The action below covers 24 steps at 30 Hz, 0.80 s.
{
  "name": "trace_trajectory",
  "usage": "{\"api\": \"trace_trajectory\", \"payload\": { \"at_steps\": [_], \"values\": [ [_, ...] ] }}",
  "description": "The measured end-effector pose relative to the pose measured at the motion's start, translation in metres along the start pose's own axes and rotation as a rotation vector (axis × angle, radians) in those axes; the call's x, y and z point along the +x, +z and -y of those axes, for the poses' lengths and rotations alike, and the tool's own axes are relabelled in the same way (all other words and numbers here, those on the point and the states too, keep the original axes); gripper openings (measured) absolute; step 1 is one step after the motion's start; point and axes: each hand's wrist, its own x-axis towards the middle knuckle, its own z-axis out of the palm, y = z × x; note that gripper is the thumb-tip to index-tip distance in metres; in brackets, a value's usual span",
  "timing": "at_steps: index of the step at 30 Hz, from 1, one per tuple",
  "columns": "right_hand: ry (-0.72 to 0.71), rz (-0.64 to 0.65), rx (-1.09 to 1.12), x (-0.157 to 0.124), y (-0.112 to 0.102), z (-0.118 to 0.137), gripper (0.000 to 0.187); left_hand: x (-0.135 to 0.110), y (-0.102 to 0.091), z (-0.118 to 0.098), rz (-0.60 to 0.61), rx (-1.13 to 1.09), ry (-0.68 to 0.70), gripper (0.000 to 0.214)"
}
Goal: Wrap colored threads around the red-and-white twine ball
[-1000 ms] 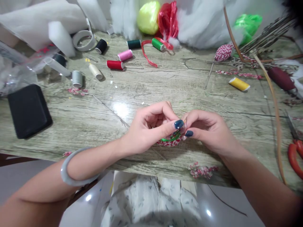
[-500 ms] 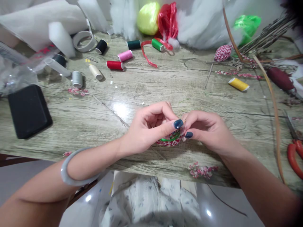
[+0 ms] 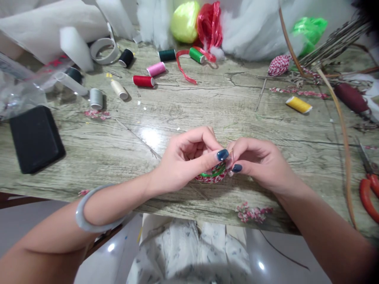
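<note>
My left hand is closed, thumb and forefinger pinched over a coiled piece of red-and-white twisted cord with a green strand in it. Most of the coil is hidden beneath the fingers. Facing it, my right hand is closed too, its thumb and forefinger pinching at the coil's right edge. A thin needle-like sliver shows between the fingertips of both hands; what the right fingers grip is too small to make out. Below, near the table edge, lies a sprig of pink flowers.
Thread spools, among them a red spool and a yellow spool, lie across the wooden table. Red-handled scissors sit at the right edge, near a bent tan strip. A black box stands left; white stuffing is at the back.
Both hands keep almost the same pose at the coil. The whole view has shifted very slightly; nothing has visibly been taken up or let go.
</note>
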Motion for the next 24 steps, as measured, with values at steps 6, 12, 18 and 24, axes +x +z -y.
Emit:
{"api": "trace_trajectory", "payload": {
  "at_steps": [6, 12, 18, 24],
  "values": [
    [0.005, -0.001, -0.011, -0.0003, 0.0003, 0.0000, 0.008, -0.0010, -0.0007, 0.0002, -0.008, 0.021, -0.011, 0.014],
    [-0.012, 0.006, -0.012, 0.0004, 0.0001, 0.0007, 0.007, 0.0007, 0.0004, -0.0003, -0.023, 0.040, -0.023, 0.018],
    [-0.018, 0.008, -0.013, 0.0004, 0.0003, 0.0007, 0.005, -0.0002, 0.0002, -0.0007, -0.021, 0.041, -0.019, 0.018],
    [-0.012, 0.003, -0.016, 0.0000, -0.0003, -0.0005, 0.009, -0.0006, -0.0006, 0.0004, -0.017, 0.028, -0.015, 0.017]
  ]
}}
